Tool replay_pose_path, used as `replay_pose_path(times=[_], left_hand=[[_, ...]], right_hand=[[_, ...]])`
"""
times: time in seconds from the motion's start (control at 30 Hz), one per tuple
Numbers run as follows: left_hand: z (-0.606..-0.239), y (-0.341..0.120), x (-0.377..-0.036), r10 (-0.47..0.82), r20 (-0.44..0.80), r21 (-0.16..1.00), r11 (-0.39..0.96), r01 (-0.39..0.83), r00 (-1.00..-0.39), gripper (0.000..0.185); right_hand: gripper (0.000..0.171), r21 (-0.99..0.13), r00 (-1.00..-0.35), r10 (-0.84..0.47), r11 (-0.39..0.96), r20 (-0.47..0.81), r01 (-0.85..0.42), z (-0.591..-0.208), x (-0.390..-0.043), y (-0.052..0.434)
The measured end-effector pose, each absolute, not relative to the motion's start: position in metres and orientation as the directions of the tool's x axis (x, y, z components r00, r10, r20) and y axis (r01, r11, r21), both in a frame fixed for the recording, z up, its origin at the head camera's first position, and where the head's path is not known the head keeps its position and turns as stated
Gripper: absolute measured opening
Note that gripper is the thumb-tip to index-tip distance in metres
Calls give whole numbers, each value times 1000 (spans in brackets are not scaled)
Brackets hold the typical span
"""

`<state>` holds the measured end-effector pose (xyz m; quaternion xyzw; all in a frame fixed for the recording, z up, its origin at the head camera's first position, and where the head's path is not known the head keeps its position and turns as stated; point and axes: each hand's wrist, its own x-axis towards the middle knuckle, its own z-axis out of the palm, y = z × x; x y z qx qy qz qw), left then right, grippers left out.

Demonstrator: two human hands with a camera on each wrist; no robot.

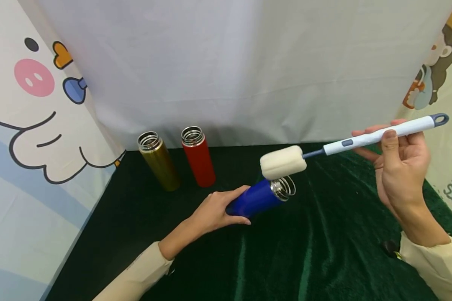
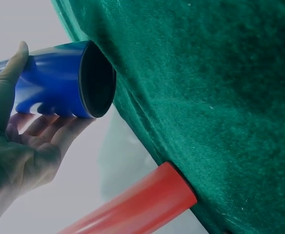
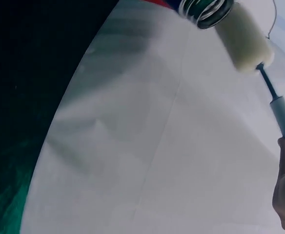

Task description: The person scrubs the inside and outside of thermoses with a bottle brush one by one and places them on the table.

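Note:
My left hand (image 1: 214,211) grips a blue bottle (image 1: 256,200) round its lower half. The bottle is tilted, its open steel mouth facing right and its dark base showing in the left wrist view. My right hand (image 1: 404,169) holds a sponge bottle brush (image 1: 376,136) by its light-blue handle, thumb on top and fingers behind. The brush's white sponge head (image 1: 280,162) points left, just above the blue bottle's mouth and outside it. Whether sponge and rim touch, I cannot tell.
A gold bottle (image 1: 160,165) and a red bottle (image 1: 199,161) stand uncapped at the back left. Dark green velvety cloth (image 1: 286,259) covers the table. Behind it hangs a pale curtain (image 1: 229,75), with cartoon-printed cloth (image 1: 34,138) at the left.

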<state>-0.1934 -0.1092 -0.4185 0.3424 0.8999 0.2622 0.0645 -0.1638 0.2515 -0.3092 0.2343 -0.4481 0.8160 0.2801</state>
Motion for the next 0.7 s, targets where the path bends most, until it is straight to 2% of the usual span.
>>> replay_pose_path(times=[0.13,0.23,0.3,0.47,0.6,0.7], left_hand=[[-420,-110,-193,641,69,524,629,575,-764,85],[-421,-112,-193,616,76,543,634,551,-784,85],[-421,-113,-193,599,78,558,636,533,-797,86],[-419,-112,-194,598,55,556,646,522,-799,85],[-418,-108,-193,631,50,527,642,557,-774,84],[-417,-105,-191,660,63,508,625,593,-749,84]], right_hand=[[20,-627,-676,306,-252,670,-737,-309,-165,256],[20,-634,-661,292,-193,691,-749,-310,-163,262],[20,-634,-669,258,-217,697,-743,-311,-162,265],[23,-629,-723,174,-386,668,-674,-313,-159,264],[22,-610,-749,193,-470,634,-638,-311,-159,258],[20,-587,-737,237,-475,633,-656,-311,-161,254]])
